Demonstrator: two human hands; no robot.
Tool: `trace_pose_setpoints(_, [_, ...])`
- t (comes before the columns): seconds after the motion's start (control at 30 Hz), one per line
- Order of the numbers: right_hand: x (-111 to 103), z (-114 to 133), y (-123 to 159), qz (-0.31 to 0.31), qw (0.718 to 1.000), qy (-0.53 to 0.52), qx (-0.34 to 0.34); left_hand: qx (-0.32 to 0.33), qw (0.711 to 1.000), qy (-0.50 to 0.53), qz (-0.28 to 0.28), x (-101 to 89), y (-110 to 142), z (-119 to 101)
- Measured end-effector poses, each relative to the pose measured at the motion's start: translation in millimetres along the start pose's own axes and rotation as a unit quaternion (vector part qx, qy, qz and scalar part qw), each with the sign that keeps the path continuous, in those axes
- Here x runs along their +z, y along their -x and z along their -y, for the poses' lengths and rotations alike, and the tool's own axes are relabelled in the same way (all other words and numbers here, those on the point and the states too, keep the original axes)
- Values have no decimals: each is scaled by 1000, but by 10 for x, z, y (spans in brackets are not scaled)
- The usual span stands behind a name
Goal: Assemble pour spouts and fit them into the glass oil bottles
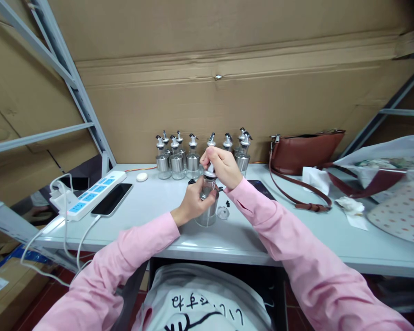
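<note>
Far to the left of the glass bottle (209, 215), a white power strip (93, 195) is lying on the table (296, 234), with a phone (112, 199) lying just beside it. Nearer the bottle on that side, a white disc (141, 177) is resting. Behind the bottle, a row of similar bottles (193, 163) is standing upright, stretching from its left to its right. The left hand (195, 200) is gripping the bottle from its left, thumb and fingers wrapping around the upper part; the bottle is standing on the table near the front edge. At the bottle's top, the right hand (226, 166) is curling tightly around a pour spout (210, 172); whether it is fully seated, I cannot tell. Just right of the bottle, a small clear piece (223, 213) and black bits (227, 203) are lying; farther right, a brown handbag (307, 151) is standing.
</note>
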State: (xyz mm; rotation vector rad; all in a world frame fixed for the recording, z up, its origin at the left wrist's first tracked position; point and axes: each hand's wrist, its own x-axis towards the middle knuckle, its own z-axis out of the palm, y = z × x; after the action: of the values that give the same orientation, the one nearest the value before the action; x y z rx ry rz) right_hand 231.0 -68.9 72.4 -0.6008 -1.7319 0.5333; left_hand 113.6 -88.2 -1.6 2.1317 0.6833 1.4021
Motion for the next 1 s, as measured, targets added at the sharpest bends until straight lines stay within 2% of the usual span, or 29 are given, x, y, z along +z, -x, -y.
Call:
trace_pose_setpoints(0.27, [22,-101,72,-25,999,-2,-22,-4,999,-37,-5,2,1,20])
trace_pose_setpoints(0.6, [-17,-47,106,17,992,83,-91,36,998,-46,-33,24,-7,40])
trace_pose_setpoints(0.8, [-24,-102,254,26,996,52,-63,28,998,-27,-41,29,9,34])
trace_pose_setpoints(0.9, [-31,-184,373,-22,997,55,-59,34,999,7,-37,33,22,42])
trace_pose_setpoints(1.0, [-16,-235,448,-48,990,108,-77,40,998,33,-27,43,31,77])
